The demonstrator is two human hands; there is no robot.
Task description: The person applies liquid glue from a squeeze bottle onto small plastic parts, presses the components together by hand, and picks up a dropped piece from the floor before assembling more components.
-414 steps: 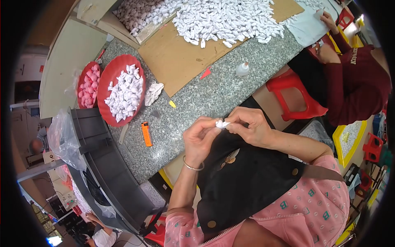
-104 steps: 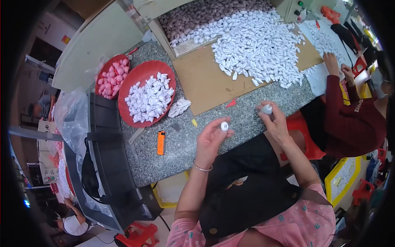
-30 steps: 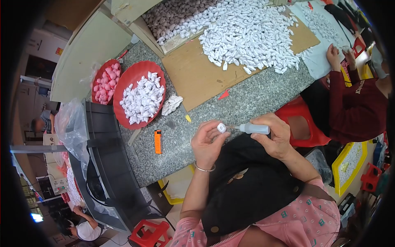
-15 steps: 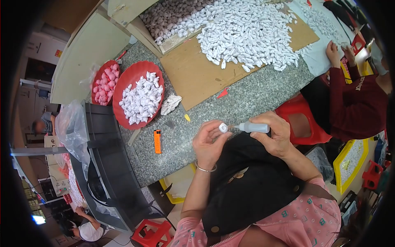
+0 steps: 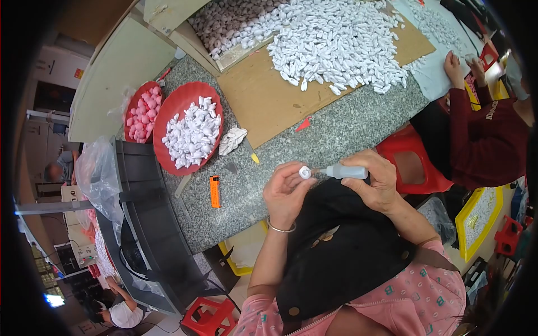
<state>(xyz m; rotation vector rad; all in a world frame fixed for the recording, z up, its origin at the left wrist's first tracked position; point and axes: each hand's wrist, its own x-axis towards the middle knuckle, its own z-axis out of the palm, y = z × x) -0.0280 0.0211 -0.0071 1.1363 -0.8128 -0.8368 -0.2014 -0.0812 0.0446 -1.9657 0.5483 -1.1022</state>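
Note:
My left hand (image 5: 286, 192) pinches a small white piece (image 5: 304, 172) between thumb and fingertips, its end turned up. From the right, my right hand (image 5: 374, 180) grips a translucent squeeze bottle (image 5: 348, 172), held level, with its thin tip at the white piece or just beside it; contact is too small to tell. Left of my hands, a red plate (image 5: 214, 96) bears a heap of white pieces (image 5: 191, 134). An orange lighter (image 5: 214, 191) lies nearer, below that plate. A crumpled white cloth (image 5: 232, 140) rests to the plate's right.
A large pile of white pieces (image 5: 336, 45) covers part of a cardboard sheet (image 5: 263, 106) at the back. A smaller red bowl (image 5: 132, 103) holds pink pieces. Black bins (image 5: 151, 218) stand at left. On the right a co-worker in a maroon top (image 5: 485, 140) sits near a red stool (image 5: 414, 162).
Earlier both hands held a small white piece without the bottle; later the bottle was in my right hand, away from the piece. Over the last second the hands have barely moved, bottle tip at the piece.

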